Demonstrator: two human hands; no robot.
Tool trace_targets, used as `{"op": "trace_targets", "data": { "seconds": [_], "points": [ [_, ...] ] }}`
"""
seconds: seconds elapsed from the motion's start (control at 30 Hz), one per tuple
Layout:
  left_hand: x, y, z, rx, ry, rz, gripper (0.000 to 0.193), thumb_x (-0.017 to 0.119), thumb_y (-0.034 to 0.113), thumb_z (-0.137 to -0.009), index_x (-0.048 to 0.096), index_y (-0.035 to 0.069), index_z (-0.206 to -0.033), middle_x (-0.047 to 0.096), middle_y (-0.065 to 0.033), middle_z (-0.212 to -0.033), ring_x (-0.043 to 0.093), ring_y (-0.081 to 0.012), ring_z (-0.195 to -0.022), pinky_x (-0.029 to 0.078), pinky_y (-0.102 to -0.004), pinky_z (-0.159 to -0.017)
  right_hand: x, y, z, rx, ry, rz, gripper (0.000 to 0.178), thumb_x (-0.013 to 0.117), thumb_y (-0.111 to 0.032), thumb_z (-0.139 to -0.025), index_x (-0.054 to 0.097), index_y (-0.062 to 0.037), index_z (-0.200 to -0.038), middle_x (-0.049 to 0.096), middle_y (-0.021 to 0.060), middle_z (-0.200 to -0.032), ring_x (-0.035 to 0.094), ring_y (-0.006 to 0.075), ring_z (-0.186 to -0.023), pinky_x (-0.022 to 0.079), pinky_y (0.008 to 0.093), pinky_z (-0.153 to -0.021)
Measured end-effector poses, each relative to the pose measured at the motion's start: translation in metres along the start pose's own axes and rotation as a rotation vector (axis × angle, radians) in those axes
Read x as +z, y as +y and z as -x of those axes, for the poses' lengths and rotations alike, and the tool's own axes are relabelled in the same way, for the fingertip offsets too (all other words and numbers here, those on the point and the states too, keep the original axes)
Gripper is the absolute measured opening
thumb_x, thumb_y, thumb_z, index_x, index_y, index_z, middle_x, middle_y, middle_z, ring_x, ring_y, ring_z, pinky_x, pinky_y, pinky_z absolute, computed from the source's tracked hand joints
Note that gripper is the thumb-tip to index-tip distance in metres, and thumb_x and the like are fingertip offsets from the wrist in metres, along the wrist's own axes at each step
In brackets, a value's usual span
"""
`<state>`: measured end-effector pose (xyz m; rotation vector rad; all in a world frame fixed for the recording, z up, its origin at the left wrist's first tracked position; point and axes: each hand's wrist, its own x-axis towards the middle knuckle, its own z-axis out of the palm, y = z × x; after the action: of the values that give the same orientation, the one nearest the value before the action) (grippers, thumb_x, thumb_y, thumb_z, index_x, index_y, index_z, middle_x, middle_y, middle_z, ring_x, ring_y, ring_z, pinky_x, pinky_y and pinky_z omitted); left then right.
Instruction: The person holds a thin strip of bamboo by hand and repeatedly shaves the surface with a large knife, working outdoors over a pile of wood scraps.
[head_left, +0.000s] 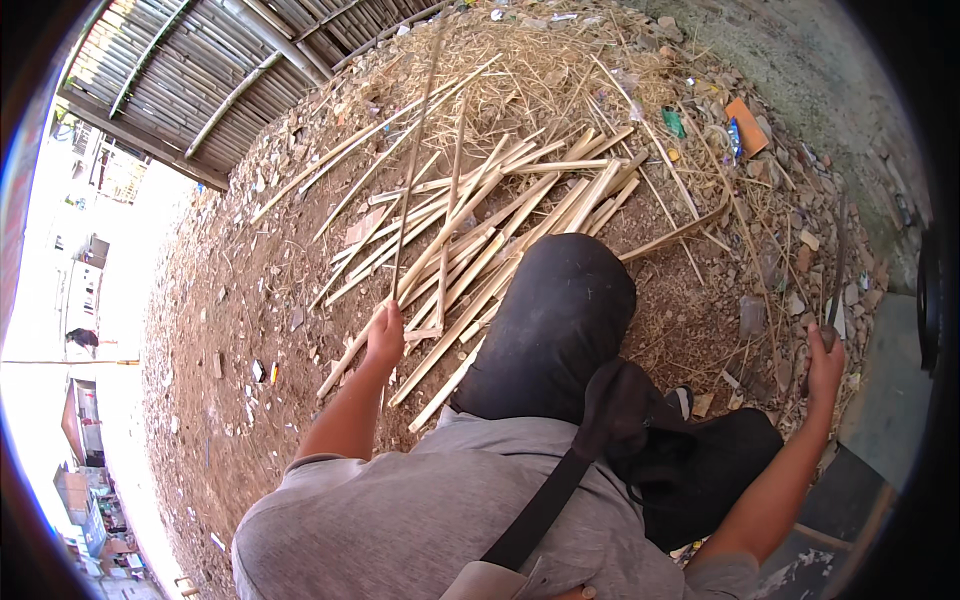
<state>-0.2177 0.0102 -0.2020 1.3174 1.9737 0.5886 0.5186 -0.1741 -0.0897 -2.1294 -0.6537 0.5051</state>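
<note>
My left hand (pixel 384 336) is closed round the lower end of a long, thin bamboo strip (pixel 408 180), which points up and away over the ground. Out at the right, my right hand (pixel 824 362) is closed on the handle of a long, dark-bladed knife (pixel 839 262), its blade pointing away from me. Between the hands, just beyond my bent knee in dark trousers (pixel 560 320), lies a loose pile of pale split bamboo strips (pixel 470 250). Several cross one another at different angles, and my knee hides part of the pile.
Straw (pixel 540 75) and thin bamboo slivers cover the ground beyond the pile. A woven bamboo wall (pixel 200 75) stands at the far left, and a grey wall (pixel 800 70) at the far right. An orange broken piece (pixel 746 126) and litter lie by the grey wall.
</note>
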Motion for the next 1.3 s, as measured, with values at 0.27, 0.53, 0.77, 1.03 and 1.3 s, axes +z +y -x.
{"op": "trace_targets", "data": {
  "seconds": [0.27,0.53,0.77,1.03,1.3],
  "points": [
    [0.004,0.197,0.088,0.560,-0.320,-0.409,0.052,0.044,0.046,-0.105,0.060,0.000,-0.087,0.064,-0.0281,-0.081,0.062,-0.0503,-0.084,0.047,-0.0561,-0.075,0.066,-0.118,0.083,-0.529,-0.111,0.143,0.026,0.076,-0.021,-0.088,0.061,-0.0009,-0.098,0.058,0.0029,-0.071,0.055,0.0158,-0.065,0.045,0.0348,-0.063],
    [0.032,0.195,0.122,0.673,-0.386,-0.526,0.044,0.049,0.042,-0.104,0.054,0.003,-0.084,0.061,-0.0272,-0.072,0.061,-0.0508,-0.075,0.045,-0.0589,-0.066,0.103,-0.143,0.092,-0.587,-0.560,0.461,0.029,0.072,-0.018,-0.073,0.067,-0.0008,-0.095,0.064,0.0157,-0.073,0.065,0.0301,-0.069,0.048,0.0428,-0.065],
    [0.046,0.186,0.116,0.787,-0.347,-0.478,0.043,0.050,0.039,-0.104,0.051,0.003,-0.080,0.058,-0.0265,-0.066,0.058,-0.0518,-0.069,0.040,-0.0601,-0.060,0.084,-0.099,0.050,-0.305,-0.355,0.271,0.033,0.068,-0.019,-0.072,0.068,0.0004,-0.099,0.066,0.0146,-0.075,0.067,0.0299,-0.073,0.050,0.0437,-0.068],
    [0.040,0.185,0.115,0.835,-0.202,-0.708,0.040,0.052,0.042,-0.102,0.051,0.006,-0.085,0.061,-0.0226,-0.068,0.062,-0.0472,-0.069,0.045,-0.0583,-0.059,0.107,-0.120,0.086,-0.558,-0.464,0.537,0.019,0.071,-0.019,-0.071,0.065,-0.0086,-0.085,0.066,0.0150,-0.075,0.068,0.0360,-0.078,0.053,0.0483,-0.071],
    [0.043,0.188,0.116,0.897,-0.151,-0.667,0.039,0.055,0.040,-0.101,0.050,0.006,-0.083,0.060,-0.0238,-0.066,0.060,-0.0482,-0.064,0.045,-0.0582,-0.057,0.095,-0.102,0.046,-0.304,-0.410,0.376,0.029,0.066,-0.020,-0.074,0.068,-0.0015,-0.096,0.070,0.0187,-0.087,0.069,0.0380,-0.085,0.054,0.0458,-0.075]
  ]
}}
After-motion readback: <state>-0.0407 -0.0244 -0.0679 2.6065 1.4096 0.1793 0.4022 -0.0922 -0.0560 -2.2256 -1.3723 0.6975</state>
